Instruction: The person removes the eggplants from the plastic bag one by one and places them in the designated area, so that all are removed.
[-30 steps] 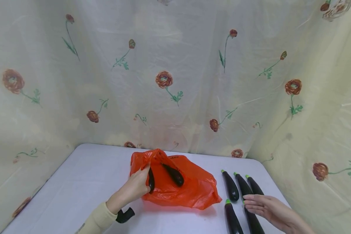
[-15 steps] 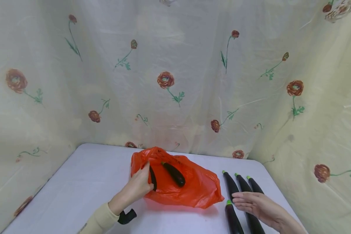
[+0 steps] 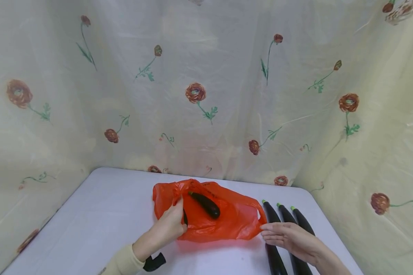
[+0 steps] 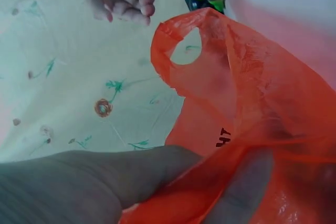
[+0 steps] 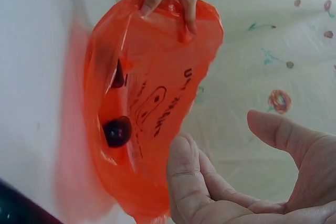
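An orange-red plastic bag (image 3: 227,229) lies on the table with its mouth spread open. Inside it rests one dark eggplant (image 3: 205,205); a second is mostly hidden behind my left hand (image 3: 169,225), and dark ends of both show in the right wrist view. My left hand pinches the bag's rim at the left, thumb and fingers on either side of the thin plastic. My right hand (image 3: 290,238) holds nothing, its thumb apart from the fingers in the right wrist view (image 5: 210,182). Its fingertips are right at the bag's loop handle (image 3: 262,215).
Right of the bag lie several loose eggplants (image 3: 275,258) with green stem ends, partly covered by my right hand. A black strap (image 3: 154,262) shows below my left wrist. A flowered curtain (image 3: 206,76) hangs behind the white table (image 3: 117,202).
My right hand has moved left from over the eggplants to the bag's right end. My left hand has shifted slightly right with the rim. The right handle now stands up as a loop.
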The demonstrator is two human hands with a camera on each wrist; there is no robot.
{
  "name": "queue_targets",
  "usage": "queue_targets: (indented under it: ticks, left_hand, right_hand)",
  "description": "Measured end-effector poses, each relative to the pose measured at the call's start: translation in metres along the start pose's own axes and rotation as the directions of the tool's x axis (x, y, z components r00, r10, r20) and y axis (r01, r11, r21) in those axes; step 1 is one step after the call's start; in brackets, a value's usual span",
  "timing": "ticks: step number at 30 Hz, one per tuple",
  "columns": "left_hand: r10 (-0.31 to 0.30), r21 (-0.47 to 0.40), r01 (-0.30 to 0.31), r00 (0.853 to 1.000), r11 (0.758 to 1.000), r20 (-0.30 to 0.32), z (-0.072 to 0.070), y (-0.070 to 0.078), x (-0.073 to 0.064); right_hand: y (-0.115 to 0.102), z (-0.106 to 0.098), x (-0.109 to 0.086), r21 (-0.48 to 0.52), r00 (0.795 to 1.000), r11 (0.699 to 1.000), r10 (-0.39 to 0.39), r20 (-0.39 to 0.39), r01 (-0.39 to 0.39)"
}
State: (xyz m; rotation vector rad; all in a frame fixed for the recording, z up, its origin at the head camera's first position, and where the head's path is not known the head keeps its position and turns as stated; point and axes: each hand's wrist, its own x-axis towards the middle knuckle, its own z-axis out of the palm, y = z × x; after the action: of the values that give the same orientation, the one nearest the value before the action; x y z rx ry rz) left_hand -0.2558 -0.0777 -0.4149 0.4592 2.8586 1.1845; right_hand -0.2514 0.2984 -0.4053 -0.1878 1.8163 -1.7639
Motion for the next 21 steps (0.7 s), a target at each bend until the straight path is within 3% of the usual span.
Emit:
queue_targets:
  ticks: [6,15,21]
  left_hand:
    - [-0.021,-0.019,0.022,0.999,1.000,0.040,0.002,0.000,0.001]
    - [-0.004,-0.030,0.005,1.000,1.000,0.029,0.003,0.000,0.001]
    - [0.019,-0.033,-0.018,1.000,0.999,0.024,0.002,0.000,0.000]
  right_hand:
    - [-0.007,0.008,0.009,-0.003,0.999,1.000,-0.006,0.045,0.006]
    - [-0.021,0.017,0.030,0.022,0.997,1.000,0.018,0.069,-0.019]
    - [-0.029,0.031,0.045,0.048,0.998,0.997,0.066,0.022,-0.067]
